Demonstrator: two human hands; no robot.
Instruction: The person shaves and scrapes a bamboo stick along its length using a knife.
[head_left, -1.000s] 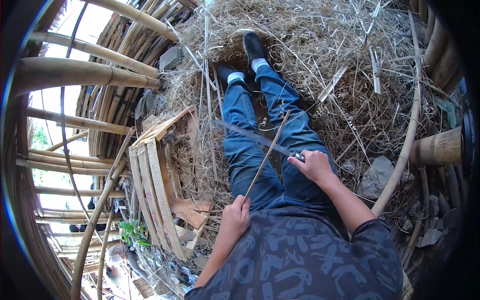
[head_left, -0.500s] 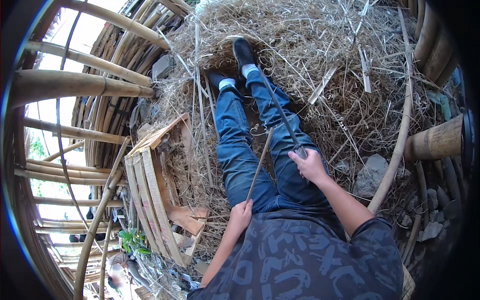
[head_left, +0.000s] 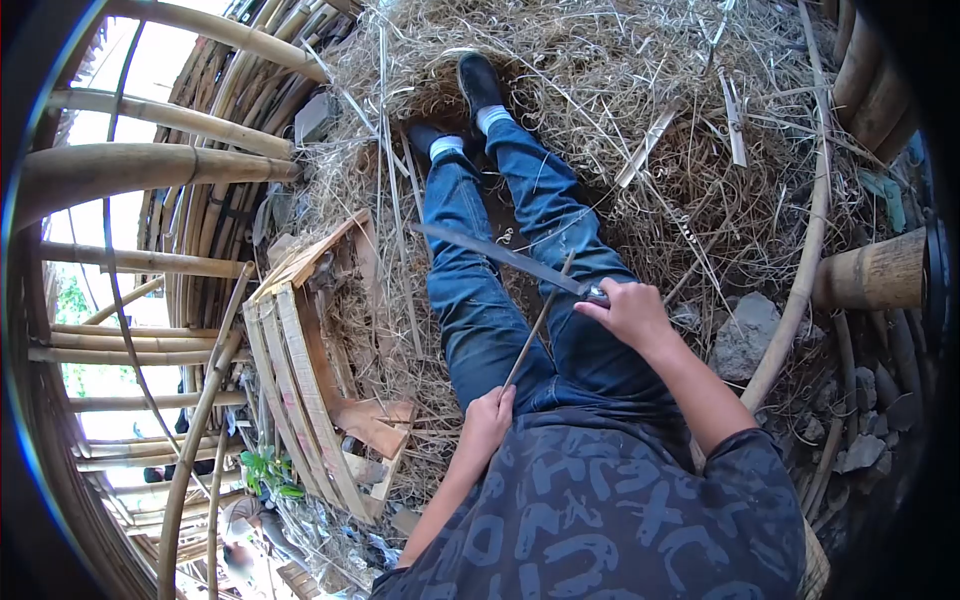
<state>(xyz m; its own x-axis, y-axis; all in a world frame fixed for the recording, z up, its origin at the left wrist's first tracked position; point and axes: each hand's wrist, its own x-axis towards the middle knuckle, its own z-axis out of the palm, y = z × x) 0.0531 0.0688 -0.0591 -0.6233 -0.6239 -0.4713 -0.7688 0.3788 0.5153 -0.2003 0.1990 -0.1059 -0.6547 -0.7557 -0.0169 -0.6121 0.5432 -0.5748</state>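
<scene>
A long-bladed knife (head_left: 510,257) is in my right hand (head_left: 632,316), which is closed around its handle over my right thigh. Its blade points left across both legs, above my knees. My left hand (head_left: 488,416) is closed on the lower end of a thin bamboo strip (head_left: 538,322) near my lap. The strip slants up and to the right, and its upper end reaches the blade close to the handle. Whether blade and strip touch I cannot tell. Most of the handle is hidden by my right fingers.
Curly bamboo shavings (head_left: 600,70) cover the ground around my feet. A wooden crate (head_left: 300,390) stands at left, beside a bamboo frame (head_left: 110,175). At right lie a grey rock (head_left: 747,335) and a long bamboo pole (head_left: 808,260). Another person (head_left: 255,530) is at lower left.
The knife has swung from pointing up toward my feet to lying across my legs, pointing left. My right hand has turned and shifted slightly right. The strip leans further right.
</scene>
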